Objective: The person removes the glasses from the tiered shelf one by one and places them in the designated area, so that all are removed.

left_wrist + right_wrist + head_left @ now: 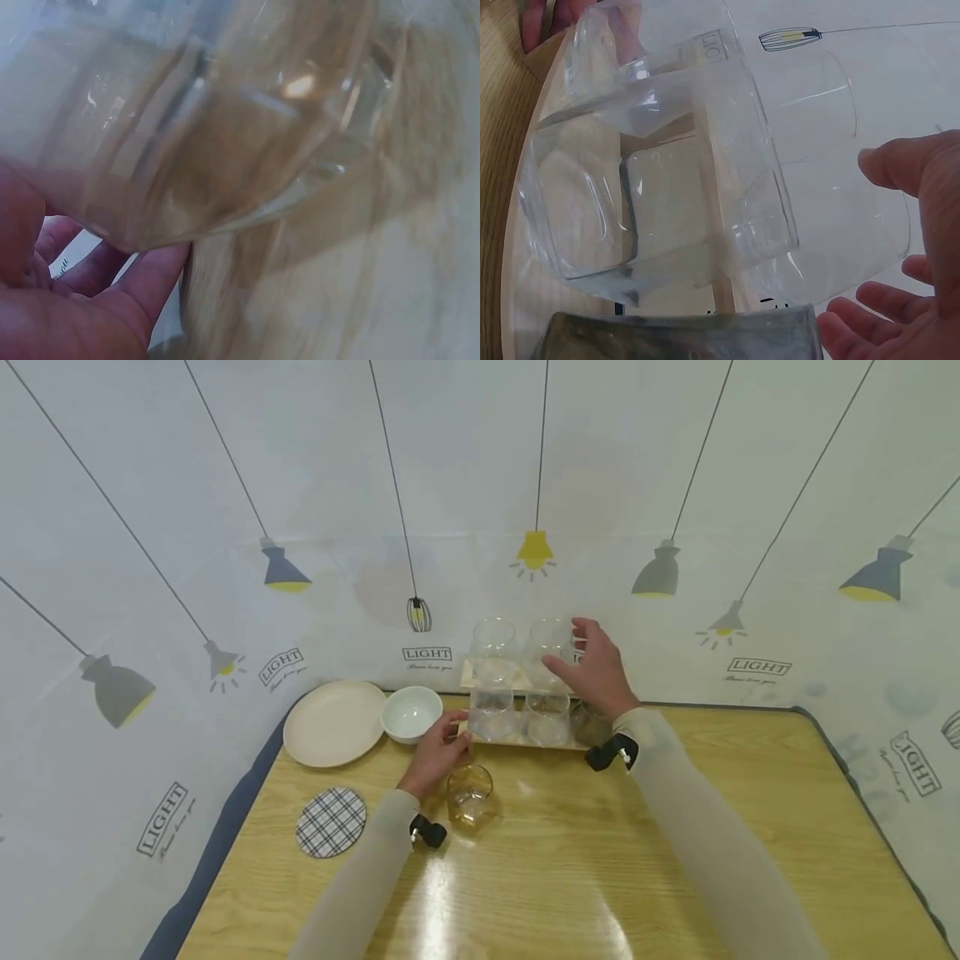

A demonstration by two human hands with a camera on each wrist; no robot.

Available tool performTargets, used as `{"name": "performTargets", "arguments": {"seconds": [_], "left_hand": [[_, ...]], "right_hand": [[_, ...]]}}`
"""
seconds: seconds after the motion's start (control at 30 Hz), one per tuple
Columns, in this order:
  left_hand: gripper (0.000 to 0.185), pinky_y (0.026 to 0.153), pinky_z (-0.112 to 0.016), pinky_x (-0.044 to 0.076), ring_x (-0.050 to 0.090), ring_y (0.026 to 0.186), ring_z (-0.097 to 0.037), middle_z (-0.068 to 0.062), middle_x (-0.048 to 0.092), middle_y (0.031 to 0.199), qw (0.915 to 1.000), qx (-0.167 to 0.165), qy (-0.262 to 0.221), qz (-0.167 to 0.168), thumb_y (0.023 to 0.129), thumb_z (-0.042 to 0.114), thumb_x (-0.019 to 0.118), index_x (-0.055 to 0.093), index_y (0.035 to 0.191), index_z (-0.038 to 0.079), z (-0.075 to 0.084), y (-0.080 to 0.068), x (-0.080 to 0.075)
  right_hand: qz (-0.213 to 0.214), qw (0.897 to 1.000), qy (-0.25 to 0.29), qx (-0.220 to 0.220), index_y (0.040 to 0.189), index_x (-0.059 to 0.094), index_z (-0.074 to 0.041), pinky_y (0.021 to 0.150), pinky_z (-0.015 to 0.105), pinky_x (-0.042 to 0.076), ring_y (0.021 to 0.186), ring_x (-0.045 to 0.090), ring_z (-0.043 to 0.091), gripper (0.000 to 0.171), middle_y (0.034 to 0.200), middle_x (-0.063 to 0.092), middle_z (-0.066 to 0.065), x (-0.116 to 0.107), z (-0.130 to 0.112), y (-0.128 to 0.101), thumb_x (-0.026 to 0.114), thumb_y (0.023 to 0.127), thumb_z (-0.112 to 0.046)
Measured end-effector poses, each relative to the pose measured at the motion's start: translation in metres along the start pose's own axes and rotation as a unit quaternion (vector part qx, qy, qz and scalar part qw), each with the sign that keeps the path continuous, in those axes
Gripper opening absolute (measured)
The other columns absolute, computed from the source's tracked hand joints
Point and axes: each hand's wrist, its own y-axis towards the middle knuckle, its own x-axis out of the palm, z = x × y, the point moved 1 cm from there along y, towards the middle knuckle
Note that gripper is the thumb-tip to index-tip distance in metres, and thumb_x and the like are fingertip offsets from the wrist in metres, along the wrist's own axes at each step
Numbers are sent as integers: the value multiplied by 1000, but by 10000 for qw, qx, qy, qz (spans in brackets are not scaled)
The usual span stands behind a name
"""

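The right hand (596,672), fingers spread and holding nothing, sits just right of the clear upper-tier glass tumbler (550,642) (nearer than the left hand (437,756), whose grip is unclear).

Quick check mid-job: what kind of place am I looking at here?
Probably a staged tabletop set, not a real kitchen: a wooden table enclosed by a lamp-print backdrop, with a two-tier wooden rack of clear glasses, a plate and a bowl.

clear glass (551,642) upright on wooden rack's (525,742) upper tier (right side).
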Motion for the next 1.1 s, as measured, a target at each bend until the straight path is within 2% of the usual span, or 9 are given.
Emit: {"name": "performTargets", "arguments": {"seconds": [0.13,0.23,0.47,0.77,1.1], "left_hand": [[40,95,-37,63,68,122,-32,-22,66,137,10000,-60,0,52,106,17,67,59,145,16,0,1,0],[39,92,-36,63,69,118,-30,-23,67,135,10000,11,43,81,106,18,66,59,144,15,2,2,2],[37,90,-35,63,70,116,-28,-22,68,133,9996,-61,181,219,106,17,66,60,142,15,8,-1,4],[37,91,-34,62,69,116,-28,-21,68,132,9997,-149,114,129,106,17,66,59,142,17,2,-1,4],[37,89,-35,62,68,109,-23,-21,67,131,9996,-213,-33,166,107,14,64,58,144,14,9,-3,3]], "right_hand": [[-262,9994,12,209,163,30,-10,116,56,46,143,51,39,94,158,47,22,1,4,7,79,93,-47],[-404,9987,36,302,165,26,-13,117,58,46,146,48,39,100,161,45,21,2,8,10,81,91,-51],[-548,9977,-111,391,160,35,-14,115,59,47,147,48,39,94,163,46,17,5,12,13,80,90,-56],[-549,9974,-124,446,155,39,-11,112,60,49,140,54,43,90,160,47,20,4,14,12,82,89,-55],[-274,9990,248,239,151,44,-14,108,58,53,134,60,45,84,158,49,19,-6,5,6,84,88,-52]]}}
